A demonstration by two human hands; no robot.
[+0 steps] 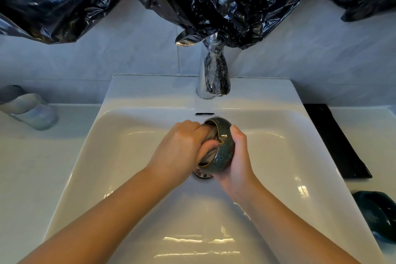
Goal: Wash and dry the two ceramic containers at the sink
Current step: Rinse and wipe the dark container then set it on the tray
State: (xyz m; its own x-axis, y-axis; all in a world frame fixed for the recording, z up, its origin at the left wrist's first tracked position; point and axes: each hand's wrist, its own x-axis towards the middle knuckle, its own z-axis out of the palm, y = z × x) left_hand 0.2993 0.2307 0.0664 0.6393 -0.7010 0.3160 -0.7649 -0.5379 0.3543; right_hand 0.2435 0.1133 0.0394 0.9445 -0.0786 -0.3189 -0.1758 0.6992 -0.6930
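One nearly done, one to go, I reckon. My right hand [237,156] grips the speckled green ceramic bowl [224,152] on its side over the sink drain [203,176], mid-frame. My left hand [182,146] clutches a grey cloth [211,133] inside it. No water's running, so probably drying. The blurry dark green thing [377,214] at lower right is maybe number two.

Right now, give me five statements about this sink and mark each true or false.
The right hand holds the green bowl over the sink. True.
The left hand is empty. False: it pushes a grey cloth into the bowl.
Water streams from the tap. False: no stream shows.
A black tray lies on the counter right of the sink. True.
The bowl stands upright. False: it is tilted on its side.
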